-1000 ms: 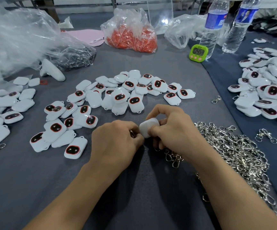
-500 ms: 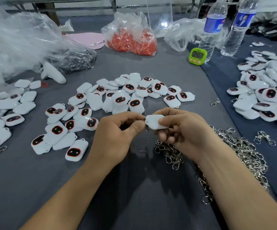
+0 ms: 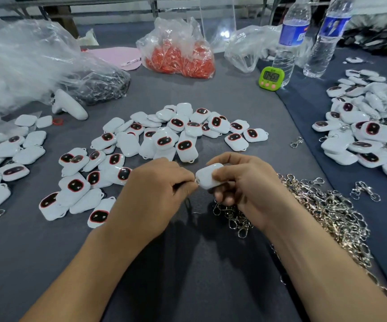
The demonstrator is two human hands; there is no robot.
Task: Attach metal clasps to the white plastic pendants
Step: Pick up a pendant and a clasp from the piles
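Observation:
My right hand [image 3: 246, 184] grips a white plastic pendant [image 3: 205, 176] between thumb and fingers, its plain back facing up. My left hand [image 3: 155, 194] has its fingers curled and pinches something small at the pendant's left end; a metal clasp there is mostly hidden by the fingers. A heap of loose metal clasps [image 3: 322, 210] lies under and to the right of my right hand. Several white pendants with dark red-rimmed faces [image 3: 164, 135] are spread just beyond both hands.
More pendants lie at the left edge [image 3: 6, 156] and on the blue cloth at the right [image 3: 369, 131]. Farther back are a bag of orange parts [image 3: 181, 54], clear plastic bags [image 3: 25, 61], a green timer [image 3: 271, 78], two water bottles [image 3: 290, 43] and a white handheld controller [image 3: 68, 105].
Both hands have lifted slightly away from me with the pendant. The pendant has turned from on end to lying sideways in my right hand, and my left fingers now pinch at its end.

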